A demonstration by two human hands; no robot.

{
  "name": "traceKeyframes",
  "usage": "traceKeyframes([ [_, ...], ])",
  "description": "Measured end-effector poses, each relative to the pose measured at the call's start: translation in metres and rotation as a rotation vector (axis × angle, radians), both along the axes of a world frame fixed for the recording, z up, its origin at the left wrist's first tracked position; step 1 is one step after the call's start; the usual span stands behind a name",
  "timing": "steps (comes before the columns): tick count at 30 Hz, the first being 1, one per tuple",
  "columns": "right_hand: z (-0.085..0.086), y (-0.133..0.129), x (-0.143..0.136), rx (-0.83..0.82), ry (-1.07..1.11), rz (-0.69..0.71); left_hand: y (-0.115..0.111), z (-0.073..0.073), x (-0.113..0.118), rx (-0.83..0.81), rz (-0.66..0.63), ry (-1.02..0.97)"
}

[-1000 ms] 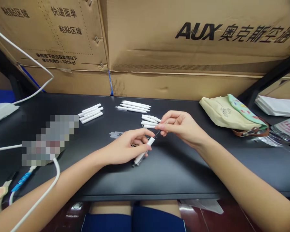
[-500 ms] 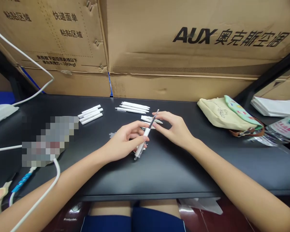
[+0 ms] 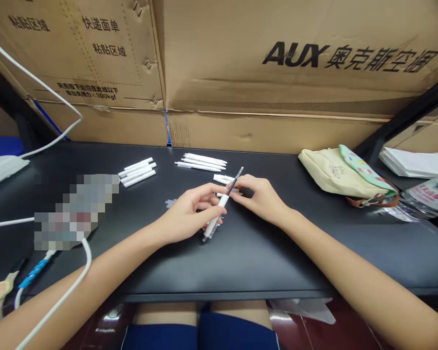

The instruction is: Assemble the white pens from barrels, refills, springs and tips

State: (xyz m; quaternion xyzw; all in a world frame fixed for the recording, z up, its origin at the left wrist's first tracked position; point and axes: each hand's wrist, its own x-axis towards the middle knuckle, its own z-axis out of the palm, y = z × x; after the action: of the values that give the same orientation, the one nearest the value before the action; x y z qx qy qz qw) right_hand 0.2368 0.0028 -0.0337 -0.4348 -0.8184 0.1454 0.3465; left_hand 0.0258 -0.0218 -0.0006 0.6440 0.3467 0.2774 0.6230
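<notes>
My left hand (image 3: 195,211) is closed around a white pen barrel (image 3: 212,224), held at a slant with its clear clicker end pointing down toward me. From the barrel's upper end sticks a dark pen refill (image 3: 235,181) with a spring near its tip. The thumb and fingertips of my right hand (image 3: 253,192) close in at the refill, just above the barrel; their exact contact is partly hidden. Behind my hands lie white pen parts (image 3: 222,179), partly covered by the fingers. Clear plastic pieces (image 3: 171,203) show beside my left hand.
Several white pens (image 3: 202,161) lie at the back centre, and several white barrels (image 3: 138,172) to their left. A cream pouch (image 3: 328,175), a plastic bottle (image 3: 428,194) and white papers (image 3: 416,163) are on the right. A white cable (image 3: 85,262) crosses my left forearm. Cardboard boxes (image 3: 277,97) stand behind.
My right hand has shifted slightly down and left, its fingertips moving from near the refill's tip to lower along it. The left hand and barrel stay nearly still.
</notes>
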Motion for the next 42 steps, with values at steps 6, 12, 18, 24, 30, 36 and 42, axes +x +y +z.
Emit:
traceKeyframes([
  [6,0.001,-0.001,-0.001,-0.004,0.028,0.004,0.0,0.001,0.001,0.006,-0.015,0.008],
  [12,0.002,-0.001,-0.001,-0.005,0.024,0.012,-0.001,-0.001,-0.001,0.081,-0.054,0.044],
  [18,0.004,-0.005,-0.004,0.014,-0.009,0.032,-0.007,-0.002,-0.002,0.406,-0.141,0.311],
  [24,0.006,-0.01,-0.008,0.026,-0.042,0.056,-0.013,0.001,-0.003,0.673,-0.182,0.505],
  [30,0.009,-0.014,-0.01,-0.011,-0.014,0.1,-0.015,0.005,-0.004,0.677,-0.232,0.531],
  [36,0.008,-0.013,-0.009,-0.074,0.025,0.074,-0.013,0.0,-0.003,0.599,-0.182,0.45],
  [42,0.01,-0.012,-0.007,-0.104,0.064,0.043,-0.011,-0.001,-0.004,0.546,-0.138,0.383],
])
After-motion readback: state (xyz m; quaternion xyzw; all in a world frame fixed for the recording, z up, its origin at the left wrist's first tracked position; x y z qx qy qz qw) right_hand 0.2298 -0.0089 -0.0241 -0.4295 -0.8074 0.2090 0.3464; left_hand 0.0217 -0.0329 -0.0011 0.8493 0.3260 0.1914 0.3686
